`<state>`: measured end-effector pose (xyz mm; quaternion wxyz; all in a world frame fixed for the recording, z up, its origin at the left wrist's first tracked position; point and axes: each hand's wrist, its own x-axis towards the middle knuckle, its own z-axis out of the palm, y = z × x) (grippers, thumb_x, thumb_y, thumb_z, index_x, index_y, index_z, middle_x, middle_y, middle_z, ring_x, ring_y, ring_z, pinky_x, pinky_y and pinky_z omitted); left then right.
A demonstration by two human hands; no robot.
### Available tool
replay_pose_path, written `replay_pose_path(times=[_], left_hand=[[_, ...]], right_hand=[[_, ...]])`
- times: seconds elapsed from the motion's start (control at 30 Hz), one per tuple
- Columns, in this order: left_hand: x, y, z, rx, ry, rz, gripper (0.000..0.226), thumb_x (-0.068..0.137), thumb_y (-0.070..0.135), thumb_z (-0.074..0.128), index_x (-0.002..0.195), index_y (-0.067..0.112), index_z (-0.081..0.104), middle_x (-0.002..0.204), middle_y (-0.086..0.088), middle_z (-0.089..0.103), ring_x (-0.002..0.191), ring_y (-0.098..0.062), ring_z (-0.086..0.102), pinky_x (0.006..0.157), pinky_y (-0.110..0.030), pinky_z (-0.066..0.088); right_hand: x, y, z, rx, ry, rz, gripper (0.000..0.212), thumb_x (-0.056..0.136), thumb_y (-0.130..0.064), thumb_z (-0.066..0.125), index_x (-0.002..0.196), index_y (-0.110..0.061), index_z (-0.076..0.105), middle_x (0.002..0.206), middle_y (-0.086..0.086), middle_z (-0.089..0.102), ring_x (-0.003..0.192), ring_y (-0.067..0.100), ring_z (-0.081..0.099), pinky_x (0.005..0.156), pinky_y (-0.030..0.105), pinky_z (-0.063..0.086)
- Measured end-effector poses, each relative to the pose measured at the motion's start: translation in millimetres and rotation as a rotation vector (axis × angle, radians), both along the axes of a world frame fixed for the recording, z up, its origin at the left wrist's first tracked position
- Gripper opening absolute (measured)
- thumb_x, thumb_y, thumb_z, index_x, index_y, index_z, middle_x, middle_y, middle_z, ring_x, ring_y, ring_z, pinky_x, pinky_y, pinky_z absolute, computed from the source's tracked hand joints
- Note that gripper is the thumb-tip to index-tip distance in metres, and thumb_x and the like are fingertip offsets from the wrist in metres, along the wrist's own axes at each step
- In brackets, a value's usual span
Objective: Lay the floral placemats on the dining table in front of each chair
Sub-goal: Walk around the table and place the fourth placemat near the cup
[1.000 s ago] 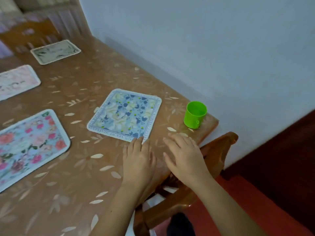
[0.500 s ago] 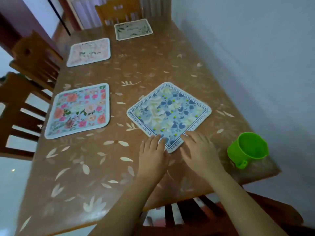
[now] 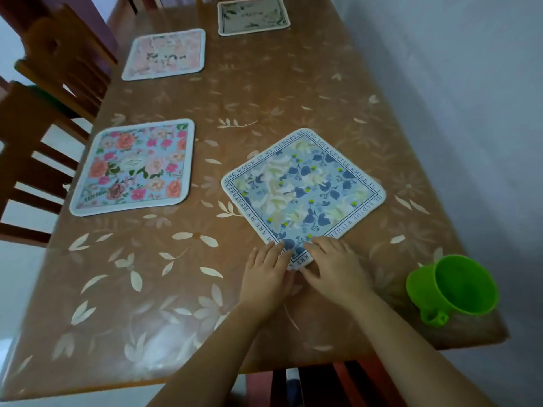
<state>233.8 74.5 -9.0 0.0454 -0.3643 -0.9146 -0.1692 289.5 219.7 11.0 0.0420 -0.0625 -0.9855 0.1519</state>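
A blue floral placemat (image 3: 304, 191) with a lettered border lies turned like a diamond on the brown dining table (image 3: 182, 289). My left hand (image 3: 266, 282) rests flat with its fingertips on the mat's near corner. My right hand (image 3: 333, 268) lies flat beside it, fingers spread over the same corner. A pink rose placemat (image 3: 133, 167) sits at the left edge. A pale pink placemat (image 3: 166, 54) lies farther back. A cream placemat (image 3: 252, 14) with green leaves is at the far end.
A green plastic cup (image 3: 452, 289) stands near the table's right front corner. Wooden chairs (image 3: 32, 160) line the left side, and another chair (image 3: 311, 383) is tucked under the near edge. A white wall (image 3: 458, 83) runs along the right.
The view has swung from the table's corner to look down its length. Both hands moved forward onto the blue mat's near corner, and the mat now lies turned like a diamond.
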Motion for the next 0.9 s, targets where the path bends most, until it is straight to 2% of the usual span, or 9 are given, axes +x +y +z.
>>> replay_pose_path(times=[0.13,0.33,0.43,0.6,0.73,0.9], left_hand=[[-6.6,-5.3,-15.7,0.014,-0.030,-0.024,0.042,0.060,0.022,0.084,0.097,0.009,0.068,0.102,-0.010,0.070,0.097,-0.027,0.065,0.082,-0.053,0.050],[-7.5,-5.5,-29.2,0.058,-0.064,-0.050,0.038,0.062,0.017,0.082,0.096,0.007,0.068,0.103,-0.012,0.069,0.099,-0.029,0.064,0.085,-0.051,0.050],[-7.0,-4.5,-32.3,0.075,-0.044,-0.062,0.036,0.063,0.016,0.081,0.095,0.006,0.068,0.103,-0.013,0.069,0.099,-0.030,0.064,0.086,-0.047,0.048],[-9.5,-2.8,-31.9,0.113,-0.115,-0.039,0.032,0.064,0.009,0.079,0.094,0.003,0.067,0.103,-0.016,0.067,0.100,-0.033,0.062,0.083,-0.050,0.050],[-13.2,2.5,-26.0,0.160,-0.228,0.031,0.025,0.068,0.006,0.070,0.093,0.003,0.068,0.102,-0.016,0.066,0.093,-0.035,0.061,0.079,-0.046,0.050],[-22.2,10.0,-15.5,0.262,-0.322,0.043,0.015,0.068,0.006,0.060,0.078,0.002,0.070,0.082,-0.015,0.068,0.077,-0.033,0.063,0.070,-0.043,0.052]], right_hand=[[-6.1,-1.4,-17.0,-0.011,-0.067,0.050,0.047,0.071,-0.034,0.071,0.110,-0.010,0.060,0.113,0.010,0.063,0.109,0.029,0.055,0.094,0.045,0.043],[-12.4,-1.5,-30.1,-0.003,-0.083,0.108,0.049,0.061,-0.031,0.079,0.101,-0.008,0.063,0.104,0.011,0.065,0.101,0.031,0.060,0.088,0.047,0.049],[-15.3,0.2,-33.2,-0.006,-0.050,0.116,0.043,0.061,-0.030,0.077,0.096,-0.009,0.065,0.099,0.009,0.066,0.097,0.029,0.062,0.084,0.042,0.051],[-18.8,6.1,-33.6,-0.037,-0.025,0.132,0.036,0.063,-0.033,0.074,0.090,-0.010,0.067,0.095,0.006,0.067,0.091,0.026,0.062,0.075,0.036,0.053],[-18.5,10.3,-32.2,-0.105,0.010,0.130,0.030,0.064,-0.029,0.075,0.087,-0.013,0.068,0.090,0.002,0.067,0.086,0.023,0.062,0.071,0.031,0.051],[-16.6,10.1,-29.5,-0.246,0.069,0.114,0.017,0.073,-0.018,0.070,0.087,-0.010,0.066,0.084,0.004,0.065,0.079,0.024,0.060,0.068,0.034,0.052]])
